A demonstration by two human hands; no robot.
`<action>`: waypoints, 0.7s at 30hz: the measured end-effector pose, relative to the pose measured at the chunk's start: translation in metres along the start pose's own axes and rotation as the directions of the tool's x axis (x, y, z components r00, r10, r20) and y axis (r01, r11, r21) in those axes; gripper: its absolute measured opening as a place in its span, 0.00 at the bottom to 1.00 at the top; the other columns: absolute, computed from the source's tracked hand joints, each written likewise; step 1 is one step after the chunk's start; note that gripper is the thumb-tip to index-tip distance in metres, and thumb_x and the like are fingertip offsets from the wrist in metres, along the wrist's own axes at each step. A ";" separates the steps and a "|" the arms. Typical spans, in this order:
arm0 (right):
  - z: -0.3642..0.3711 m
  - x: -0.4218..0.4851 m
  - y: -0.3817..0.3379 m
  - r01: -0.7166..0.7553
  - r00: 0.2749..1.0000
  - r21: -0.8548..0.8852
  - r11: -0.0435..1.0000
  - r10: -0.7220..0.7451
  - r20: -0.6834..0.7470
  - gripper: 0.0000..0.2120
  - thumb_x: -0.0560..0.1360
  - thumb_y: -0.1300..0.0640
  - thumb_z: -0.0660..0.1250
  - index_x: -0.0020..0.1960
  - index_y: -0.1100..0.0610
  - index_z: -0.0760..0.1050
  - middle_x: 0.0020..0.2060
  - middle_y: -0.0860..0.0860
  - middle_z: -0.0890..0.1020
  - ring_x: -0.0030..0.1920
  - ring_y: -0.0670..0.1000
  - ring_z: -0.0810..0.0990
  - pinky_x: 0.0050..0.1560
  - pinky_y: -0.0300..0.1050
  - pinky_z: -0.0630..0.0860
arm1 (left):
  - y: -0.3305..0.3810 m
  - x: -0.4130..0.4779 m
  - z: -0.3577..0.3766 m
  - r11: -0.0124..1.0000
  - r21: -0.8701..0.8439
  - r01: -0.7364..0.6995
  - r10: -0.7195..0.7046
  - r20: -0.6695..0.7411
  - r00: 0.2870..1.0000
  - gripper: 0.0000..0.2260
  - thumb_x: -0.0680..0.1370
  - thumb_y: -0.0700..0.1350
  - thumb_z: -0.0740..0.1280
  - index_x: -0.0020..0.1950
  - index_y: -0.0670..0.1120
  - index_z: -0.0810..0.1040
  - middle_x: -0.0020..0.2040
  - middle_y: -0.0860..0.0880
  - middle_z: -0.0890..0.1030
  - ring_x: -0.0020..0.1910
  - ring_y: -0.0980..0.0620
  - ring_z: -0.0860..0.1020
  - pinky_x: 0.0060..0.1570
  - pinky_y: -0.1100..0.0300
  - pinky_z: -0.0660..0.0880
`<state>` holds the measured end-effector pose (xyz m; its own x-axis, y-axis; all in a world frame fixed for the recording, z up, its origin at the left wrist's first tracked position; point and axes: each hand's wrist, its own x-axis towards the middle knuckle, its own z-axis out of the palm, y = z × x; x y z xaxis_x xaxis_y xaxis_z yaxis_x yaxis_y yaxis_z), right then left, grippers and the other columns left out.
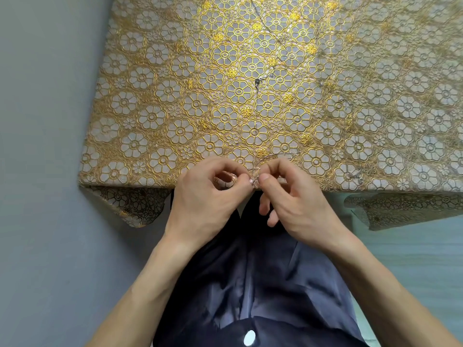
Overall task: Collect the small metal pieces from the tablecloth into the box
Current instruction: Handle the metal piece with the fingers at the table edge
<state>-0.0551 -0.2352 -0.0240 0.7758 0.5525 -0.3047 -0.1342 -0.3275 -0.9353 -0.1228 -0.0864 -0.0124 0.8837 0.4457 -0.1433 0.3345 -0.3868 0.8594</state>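
Note:
Both my hands meet at the near edge of the gold flower-patterned tablecloth [175, 101]. My left hand [210, 194] and my right hand [290, 196] each pinch, between thumb and forefinger, a small thin metal piece [255, 181] held between them. Fine metal bits like a thin chain [278, 156] lie on the cloth just beyond my right fingers. A small dark metal piece [257, 82] sits near the cloth's middle, and another thin piece [357, 175] lies at the near right. No box is in view.
The table's near edge runs under my hands, with the cloth hanging down at the left corner [130, 209] and at the right [400, 209]. Grey floor [45, 171] lies to the left. My dark clothing [250, 284] fills the lower middle.

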 end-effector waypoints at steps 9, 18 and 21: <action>-0.003 0.005 0.003 0.099 0.993 -0.104 0.990 -0.105 -0.055 0.05 0.80 0.50 0.65 0.46 0.49 0.74 0.32 0.48 0.78 0.29 0.51 0.78 0.31 0.50 0.77 | 0.007 0.004 -0.004 0.999 0.015 -0.039 0.039 0.012 0.999 0.04 0.72 0.48 0.76 0.41 0.56 0.84 0.48 0.58 0.82 0.43 0.59 0.81 0.40 0.75 0.71; -0.004 0.013 0.002 0.302 0.926 -0.436 0.848 -0.369 -0.078 0.02 0.77 0.53 0.66 0.46 0.49 0.73 0.38 0.42 0.76 0.38 0.41 0.76 0.39 0.29 0.68 | 0.008 0.013 -0.007 0.983 0.139 -0.124 0.122 0.018 0.992 0.05 0.72 0.54 0.74 0.41 0.53 0.83 0.46 0.57 0.82 0.43 0.59 0.81 0.41 0.68 0.74; -0.003 0.014 0.002 0.271 0.941 -0.397 0.877 -0.328 -0.082 0.03 0.78 0.52 0.65 0.45 0.50 0.73 0.37 0.44 0.76 0.36 0.44 0.77 0.38 0.33 0.72 | 0.008 0.014 -0.005 0.978 0.151 -0.147 0.149 -0.004 0.989 0.04 0.72 0.52 0.74 0.41 0.53 0.83 0.46 0.57 0.81 0.43 0.59 0.81 0.42 0.63 0.75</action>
<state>-0.0423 -0.2303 -0.0297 0.8249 0.5642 0.0351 0.3374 -0.4415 -0.8314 -0.1093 -0.0791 -0.0049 0.9224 0.3861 -0.0115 0.2465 -0.5653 0.7872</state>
